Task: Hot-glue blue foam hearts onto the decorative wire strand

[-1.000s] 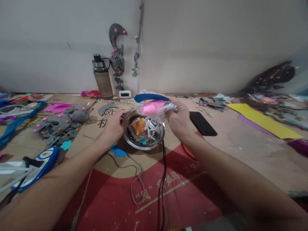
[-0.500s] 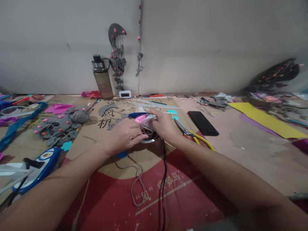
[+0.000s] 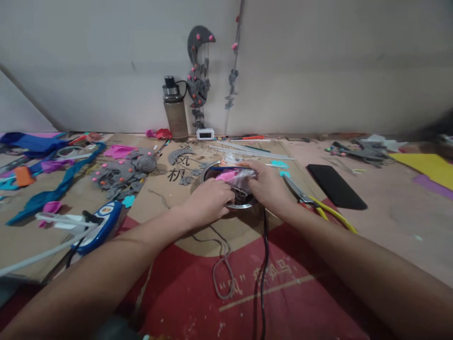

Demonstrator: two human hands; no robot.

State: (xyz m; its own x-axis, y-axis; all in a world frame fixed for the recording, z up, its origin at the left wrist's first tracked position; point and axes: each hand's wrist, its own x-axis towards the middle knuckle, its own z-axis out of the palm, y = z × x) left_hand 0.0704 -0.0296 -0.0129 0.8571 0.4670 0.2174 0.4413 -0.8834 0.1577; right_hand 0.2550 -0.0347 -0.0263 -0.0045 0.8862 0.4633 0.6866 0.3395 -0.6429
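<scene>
A round metal bowl (image 3: 209, 168) stands on the cardboard in the middle of the table. My left hand (image 3: 208, 202) rests on its near rim, fingers curled into the bowl; what they hold is hidden. My right hand (image 3: 269, 186) is closed on a clear plastic bag with pink contents (image 3: 231, 175), held low over the bowl. A black cable (image 3: 264, 264) runs from the bowl toward me.
Yellow-handled scissors (image 3: 311, 203) and a black phone (image 3: 335, 186) lie to the right. A blue-and-white tool (image 3: 101, 225), grey felt pieces with pink dots (image 3: 116, 177) and a grey yarn ball (image 3: 146, 163) lie left. A water bottle (image 3: 174, 111) and small clock (image 3: 205, 134) stand by the wall.
The pink bag has come down from above the bowl into it, and my left hand has moved from the bowl's left rim over its near side. The view has shifted left.
</scene>
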